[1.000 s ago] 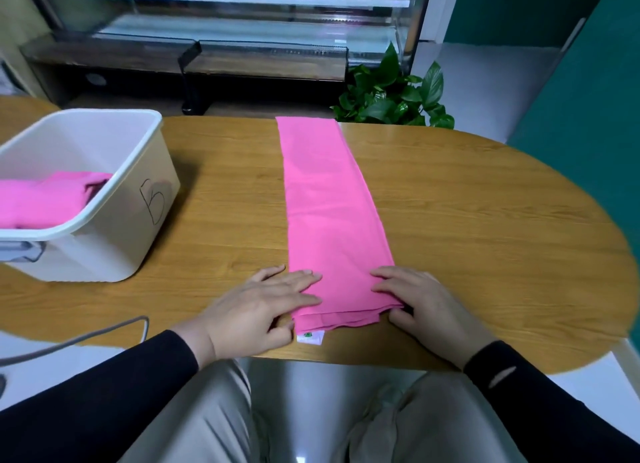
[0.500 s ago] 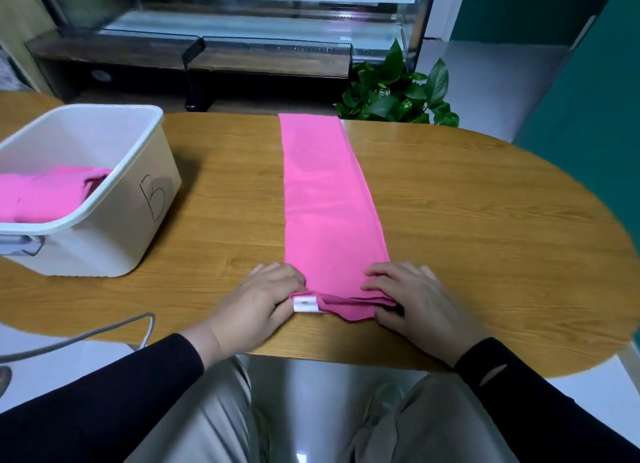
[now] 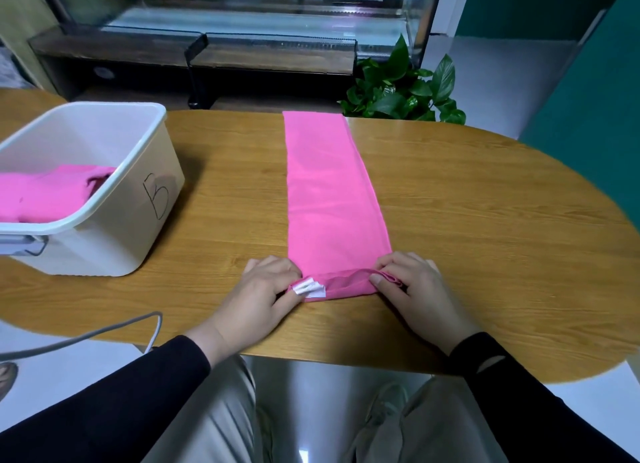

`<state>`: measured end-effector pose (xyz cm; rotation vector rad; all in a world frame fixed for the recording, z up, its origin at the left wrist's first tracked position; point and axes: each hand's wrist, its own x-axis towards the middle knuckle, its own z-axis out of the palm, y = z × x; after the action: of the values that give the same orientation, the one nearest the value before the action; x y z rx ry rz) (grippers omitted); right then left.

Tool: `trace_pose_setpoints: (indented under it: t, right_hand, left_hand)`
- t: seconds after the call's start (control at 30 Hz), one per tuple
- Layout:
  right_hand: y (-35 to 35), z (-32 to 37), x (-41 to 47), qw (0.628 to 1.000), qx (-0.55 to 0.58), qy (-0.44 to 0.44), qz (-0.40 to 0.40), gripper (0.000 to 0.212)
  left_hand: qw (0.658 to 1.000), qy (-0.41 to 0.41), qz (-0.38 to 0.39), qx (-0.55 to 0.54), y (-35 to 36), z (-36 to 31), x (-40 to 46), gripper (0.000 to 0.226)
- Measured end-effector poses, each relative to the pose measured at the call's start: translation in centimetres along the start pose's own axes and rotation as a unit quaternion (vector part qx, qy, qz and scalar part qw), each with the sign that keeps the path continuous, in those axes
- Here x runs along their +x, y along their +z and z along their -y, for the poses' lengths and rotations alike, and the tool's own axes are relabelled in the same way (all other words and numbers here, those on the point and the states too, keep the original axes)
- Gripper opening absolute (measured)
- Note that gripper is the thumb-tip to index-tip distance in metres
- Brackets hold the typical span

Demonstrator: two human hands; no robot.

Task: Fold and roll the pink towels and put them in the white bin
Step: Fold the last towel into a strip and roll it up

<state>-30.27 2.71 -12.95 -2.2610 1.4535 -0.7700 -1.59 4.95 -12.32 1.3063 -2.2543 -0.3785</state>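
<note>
A pink towel (image 3: 329, 192), folded into a long narrow strip, lies across the wooden table (image 3: 485, 227) from the far edge toward me. Its near end is curled into a small roll with a white tag showing on the left. My left hand (image 3: 263, 289) grips the roll's left end, fingers curled over it. Gripping the right end in the same way is my right hand (image 3: 412, 286). The white bin (image 3: 138, 171) stands at the left of the table and holds another pink towel (image 3: 48, 192).
The bin has a handwritten mark on its side and a grey latch at its near edge. A grey cable (image 3: 104, 334) hangs off the table's near left edge. A potted plant (image 3: 401, 88) and a glass display case (image 3: 242, 22) stand beyond the table.
Both hands went from lying flat on the towel's near end to curling it up. That end is now turned over into a small roll, with the white tag lifted on top.
</note>
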Motion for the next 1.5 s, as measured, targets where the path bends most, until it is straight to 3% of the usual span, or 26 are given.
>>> trace_pose_setpoints:
  t: [0.17, 0.27, 0.33, 0.47, 0.6, 0.8, 0.9, 1.03, 1.3, 1.5]
  right_hand:
    - [0.0, 0.0, 0.3, 0.999, 0.028, 0.022, -0.025, 0.039]
    - [-0.1, 0.2, 0.3, 0.998, 0.015, 0.035, -0.042, 0.035]
    - [-0.2, 0.5, 0.3, 0.998, 0.005, 0.05, -0.045, 0.027]
    - [-0.2, 1.1, 0.0, 0.997, -0.05, 0.005, -0.057, 0.015]
    - [-0.3, 1.3, -0.2, 0.988, -0.127, -0.062, -0.059, 0.016]
    - [-0.2, 1.5, -0.9, 0.99, -0.114, -0.072, -0.048, 0.023]
    - [-0.3, 1.5, -0.8, 0.99, -0.121, -0.062, -0.023, 0.031]
    - [-0.2, 1.5, -0.5, 0.99, -0.118, -0.066, -0.028, 0.022]
    - [-0.2, 0.9, 0.5, 0.999, -0.053, -0.003, -0.01, 0.042]
    - [0.0, 0.4, 1.8, 0.998, 0.006, 0.05, -0.047, 0.01]
  left_hand:
    - [0.996, -0.079, -0.036, -0.001, 0.4, 0.0, 0.6, 0.035]
    - [0.994, -0.087, -0.058, -0.015, 0.3, -0.2, 0.7, 0.013]
    - [0.996, -0.057, -0.068, -0.008, 0.3, -0.2, 0.5, 0.029]
    - [0.994, 0.033, -0.069, 0.073, 0.5, -0.2, 0.2, 0.018]
    - [0.988, 0.071, -0.078, 0.112, 0.6, -0.3, 0.0, 0.019]
    - [0.986, 0.043, -0.048, 0.156, 0.4, -0.6, -0.3, 0.036]
    - [0.987, 0.036, -0.041, 0.151, 0.5, -0.4, -0.1, 0.036]
    - [0.986, 0.054, -0.047, 0.15, 0.7, -0.4, 0.1, 0.031]
    - [0.995, -0.071, -0.053, 0.054, 1.0, 0.1, 1.1, 0.039]
    - [0.989, -0.117, -0.079, -0.05, 0.9, 0.3, 1.7, 0.006]
